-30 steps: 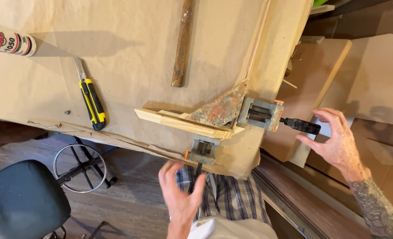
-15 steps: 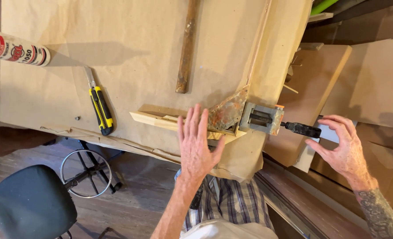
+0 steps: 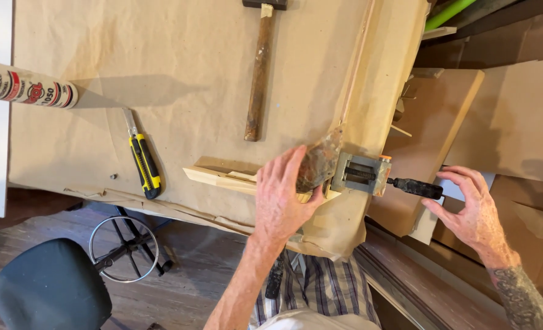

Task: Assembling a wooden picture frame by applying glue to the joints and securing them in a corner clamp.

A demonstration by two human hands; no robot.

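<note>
A metal corner clamp (image 3: 345,171) sits at the near right corner of a paper-covered table (image 3: 198,73). It holds pale wooden strips (image 3: 222,179) that stick out to the left. My left hand (image 3: 282,198) lies flat, fingers spread, pressing on the strips and the clamp's stained triangular plate. My right hand (image 3: 470,211) is off the table's right edge. Its fingers curl around the end of the clamp's black screw handle (image 3: 415,187).
A hammer with a worn wooden handle (image 3: 259,73) lies on the paper farther back. A yellow and black utility knife (image 3: 143,160) lies to the left, and a caulk tube (image 3: 24,85) at the far left. A black stool (image 3: 48,290) stands below. Boards (image 3: 436,134) lean at the right.
My left hand rose from below the table's edge and settled flat on the strips and clamp. My right hand stayed at the black screw handle. The view shifted, bringing the hammer head into sight.
</note>
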